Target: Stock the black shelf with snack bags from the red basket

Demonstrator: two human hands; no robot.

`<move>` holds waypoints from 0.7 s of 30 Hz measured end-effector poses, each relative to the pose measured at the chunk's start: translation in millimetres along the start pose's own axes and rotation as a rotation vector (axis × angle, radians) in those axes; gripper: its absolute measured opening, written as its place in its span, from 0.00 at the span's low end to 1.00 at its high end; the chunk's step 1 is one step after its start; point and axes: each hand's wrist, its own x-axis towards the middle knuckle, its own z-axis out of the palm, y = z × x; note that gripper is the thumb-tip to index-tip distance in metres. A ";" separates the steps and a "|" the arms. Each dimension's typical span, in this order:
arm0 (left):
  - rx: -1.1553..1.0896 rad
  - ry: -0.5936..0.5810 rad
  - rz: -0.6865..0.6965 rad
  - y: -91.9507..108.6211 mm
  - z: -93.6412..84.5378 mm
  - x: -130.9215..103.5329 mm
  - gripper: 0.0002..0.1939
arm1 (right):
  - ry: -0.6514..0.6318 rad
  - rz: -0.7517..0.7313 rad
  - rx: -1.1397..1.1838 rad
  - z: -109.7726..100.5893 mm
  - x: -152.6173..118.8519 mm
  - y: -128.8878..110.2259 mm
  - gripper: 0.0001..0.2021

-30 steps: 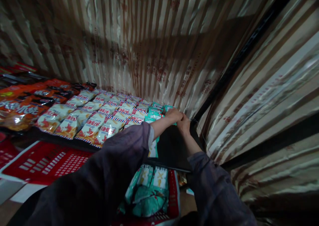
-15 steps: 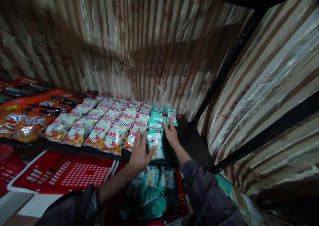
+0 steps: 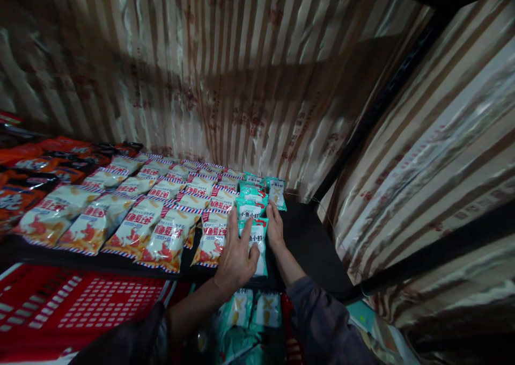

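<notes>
Small teal-and-white snack bags (image 3: 250, 210) lie in a column on the black shelf (image 3: 309, 241), overlapping front to back. My left hand (image 3: 237, 255) is over the front of this column with fingers spread, partly covering the nearest teal bag (image 3: 261, 260). Along the column's right side is my right hand (image 3: 276, 228), fingers extended and close to the bags' edges. Beyond its fingertips, a single teal bag (image 3: 276, 192) lies at the back of the shelf. Rows of white-and-red snack bags (image 3: 163, 239) lie left of my left hand.
Orange-and-black bags (image 3: 24, 193) lie at the far left. Below the shelf are a red basket (image 3: 108, 306) and more teal bags (image 3: 267, 311). A striped curtain (image 3: 225, 86) hangs behind, and a black post (image 3: 346, 155) stands at the right corner.
The view has shifted, so the shelf appears lower and nearer. My right hand has drawn back from the single rear bag to the column's side; my left hand has moved in over the front bag.
</notes>
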 end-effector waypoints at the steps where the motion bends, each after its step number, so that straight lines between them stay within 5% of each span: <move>1: -0.005 0.007 0.006 0.7 1.3 -0.4 0.31 | -0.005 -0.010 0.027 0.6 2.3 0.8 0.26; 10: -0.073 0.028 -0.043 -2.6 7.8 4.1 0.28 | 0.010 -0.058 0.124 12.2 33.2 5.3 0.30; 21: -0.084 0.034 -0.038 -4.5 7.8 9.0 0.27 | -0.050 -0.028 0.199 26.4 29.3 27.5 0.17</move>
